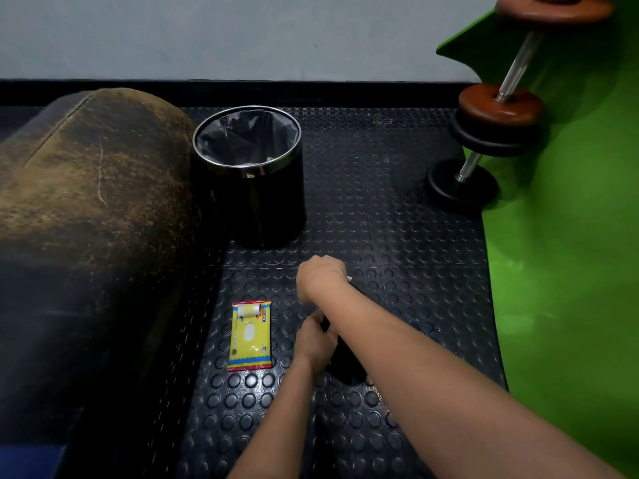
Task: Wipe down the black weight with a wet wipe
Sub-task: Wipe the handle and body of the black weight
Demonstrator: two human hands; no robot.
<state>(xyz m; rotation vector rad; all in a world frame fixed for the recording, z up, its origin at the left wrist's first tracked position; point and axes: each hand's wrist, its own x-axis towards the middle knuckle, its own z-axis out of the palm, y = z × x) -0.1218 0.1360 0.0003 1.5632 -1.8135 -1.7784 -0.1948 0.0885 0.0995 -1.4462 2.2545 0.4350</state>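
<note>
The black weight lies on the studded rubber floor, mostly hidden under my forearms. My left hand grips its near part. My right hand is closed over the far end of the weight, and a small white corner of the wet wipe sticks out from under its fingers. To the left of both hands, the yellow wet wipe packet lies flat on the floor with its flap peeled back.
A black bin with a steel rim and a dark liner stands beyond the hands. A worn brown sofa arm fills the left. A green mat covers the right, with a barbell carrying brown and black plates.
</note>
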